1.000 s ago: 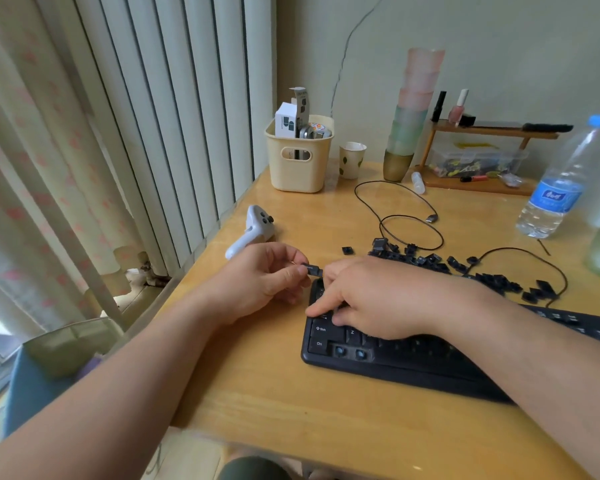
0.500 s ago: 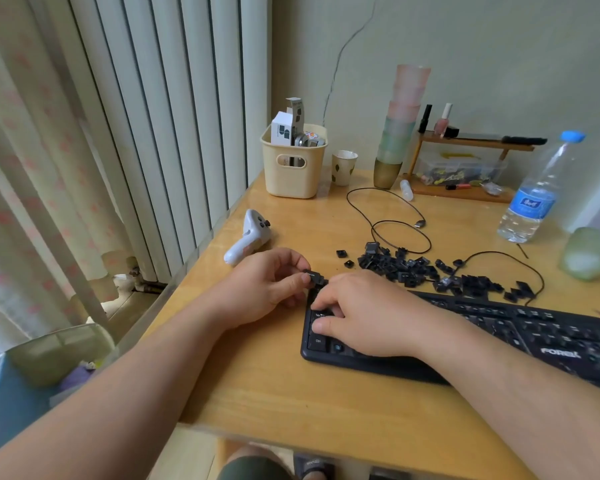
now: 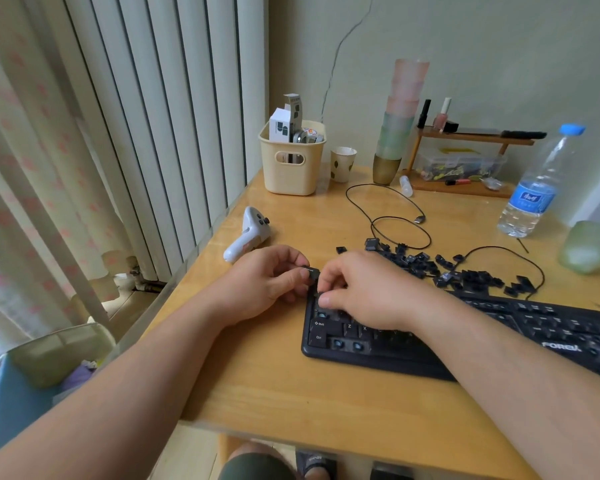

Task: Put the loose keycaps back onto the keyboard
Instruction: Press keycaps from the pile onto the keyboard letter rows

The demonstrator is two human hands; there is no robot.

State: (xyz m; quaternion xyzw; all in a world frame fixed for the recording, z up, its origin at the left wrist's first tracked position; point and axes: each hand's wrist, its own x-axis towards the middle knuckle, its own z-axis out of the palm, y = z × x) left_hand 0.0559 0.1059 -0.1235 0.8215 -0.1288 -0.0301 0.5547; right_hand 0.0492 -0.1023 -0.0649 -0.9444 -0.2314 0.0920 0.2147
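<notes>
A black keyboard lies on the wooden desk, with bare switches showing in its lower left rows. My left hand pinches a black keycap at the keyboard's top left corner. My right hand rests curled on the keyboard's left end, fingertips pressed down on the keys right next to that keycap. Several loose black keycaps lie in a heap behind the keyboard. Whether the right fingers hold anything is hidden.
A white handheld controller lies left of my hands. A beige basket, paper cup, stacked cups, wooden rack, water bottle and black cable stand behind. The desk's left edge borders blinds.
My left hand brought the keycap right to the keyboard's top left corner. My right hand's fingers shifted up to meet it. The camera view tilted and widened.
</notes>
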